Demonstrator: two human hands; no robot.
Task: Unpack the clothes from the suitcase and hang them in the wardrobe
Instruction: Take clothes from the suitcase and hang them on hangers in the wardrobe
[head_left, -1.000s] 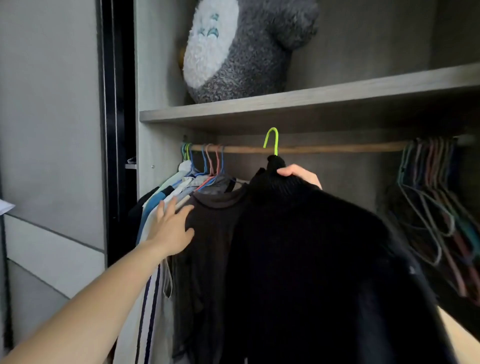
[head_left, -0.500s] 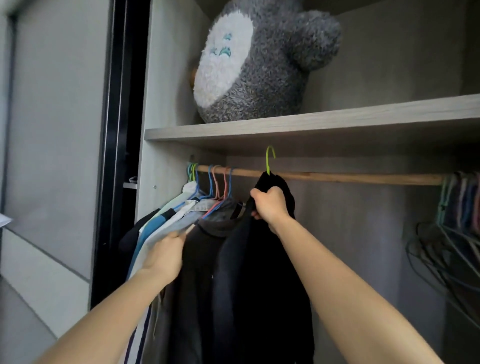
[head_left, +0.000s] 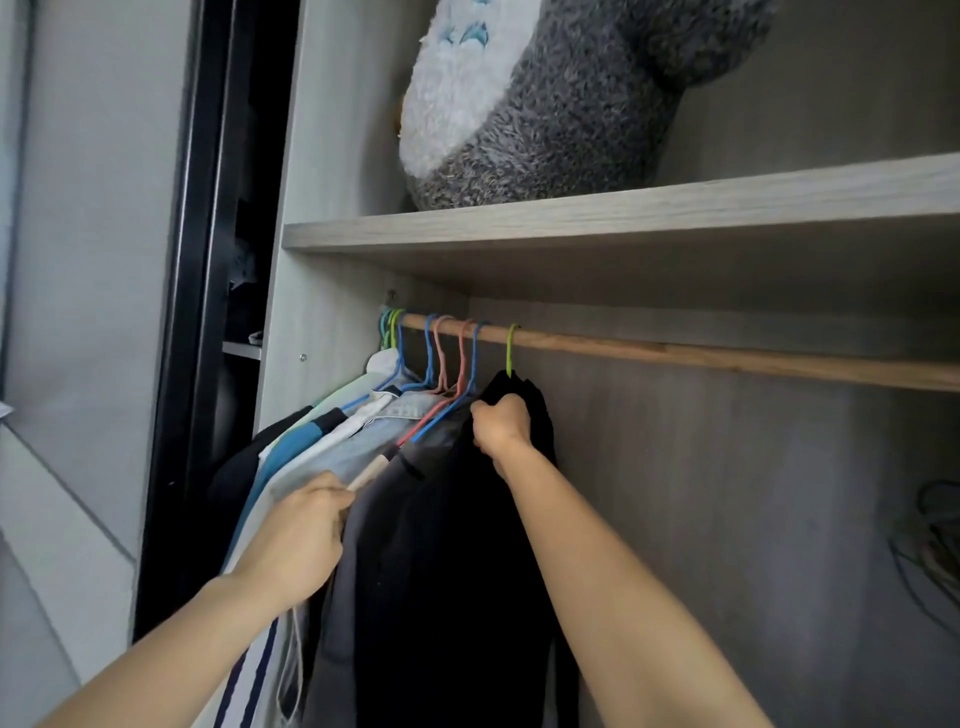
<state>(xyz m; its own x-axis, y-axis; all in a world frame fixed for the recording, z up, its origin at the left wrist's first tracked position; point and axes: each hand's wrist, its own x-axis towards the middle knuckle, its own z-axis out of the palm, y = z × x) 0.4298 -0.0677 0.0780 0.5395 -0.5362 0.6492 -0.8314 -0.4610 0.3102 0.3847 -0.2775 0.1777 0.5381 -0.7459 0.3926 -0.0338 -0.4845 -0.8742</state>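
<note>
A black sweater (head_left: 457, 597) hangs on a green hanger (head_left: 511, 349) whose hook sits over the wooden rail (head_left: 727, 358). My right hand (head_left: 501, 426) is closed on the sweater's neck just below the hook. My left hand (head_left: 301, 535) presses against the hung clothes (head_left: 332, 441) to the left, its fingers curled at a pale garment's shoulder. Those clothes hang on blue, pink and green hangers bunched at the rail's left end. No suitcase is in view.
A wooden shelf (head_left: 623, 213) above the rail carries a grey and white plush toy (head_left: 545, 104). Empty hangers (head_left: 935, 545) show at the far right edge. The wardrobe's side panel (head_left: 317, 312) and a dark door frame (head_left: 208, 312) stand on the left.
The green hook has gone over the rail and slid left toward the other hangers. My left hand has pushed the hung clothes aside. The view has moved closer and tilted.
</note>
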